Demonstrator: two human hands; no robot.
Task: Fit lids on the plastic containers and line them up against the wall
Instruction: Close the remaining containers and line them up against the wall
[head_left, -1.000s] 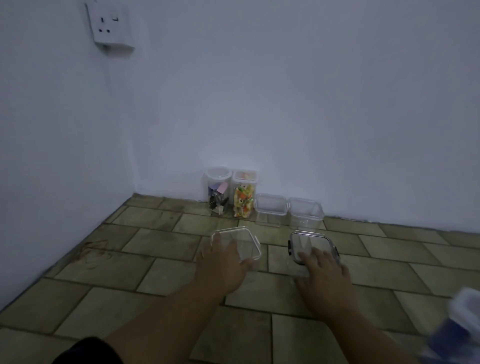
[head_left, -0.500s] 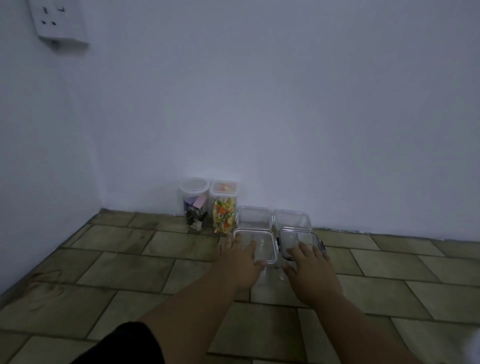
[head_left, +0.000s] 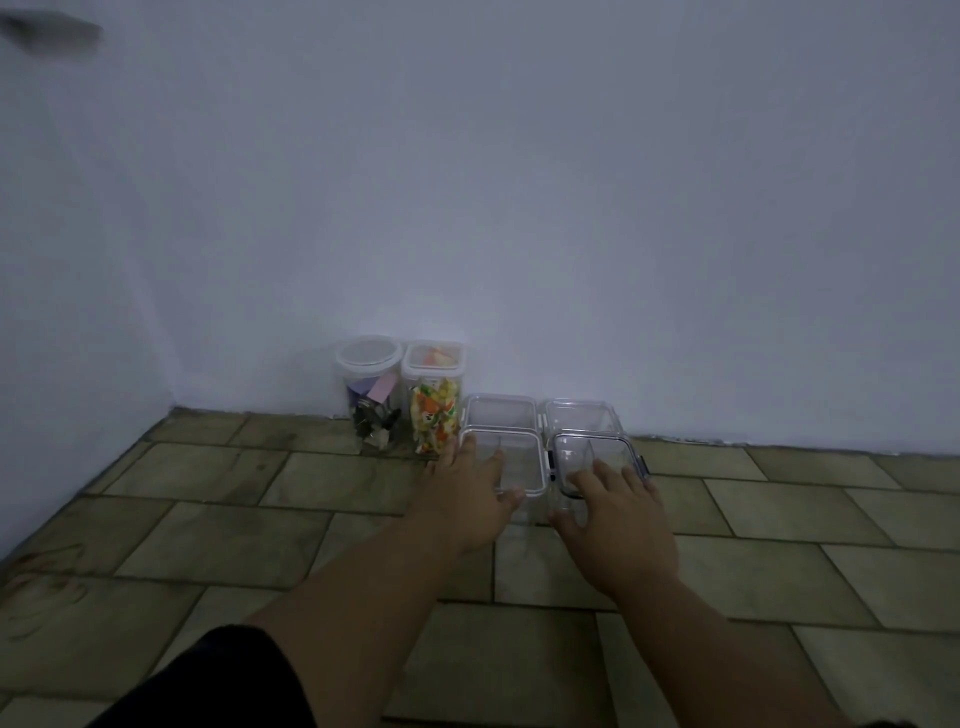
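Note:
Two clear lidded containers stand in front of two more against the wall. My left hand (head_left: 467, 493) lies flat on the white-rimmed front container (head_left: 519, 457), fingers spread over its lid and left side. My right hand (head_left: 613, 514) rests spread on the dark-clipped front container (head_left: 597, 452). Behind them sit two clear lidded boxes, one on the left (head_left: 500, 411) and one on the right (head_left: 579, 414), touching the wall. To their left stand a round jar (head_left: 369, 384) with clips and paper and a square jar (head_left: 434, 384) with colourful pieces.
The white wall (head_left: 519, 208) meets a side wall at the left corner. The floor (head_left: 208, 519) is olive-green tile with dark stains at the left. A blurred wall socket (head_left: 52, 31) shows at the top left.
Both hands slid the two front containers forward across the tiles until they sit just in front of the back pair by the wall. The view shifted left to right with them.

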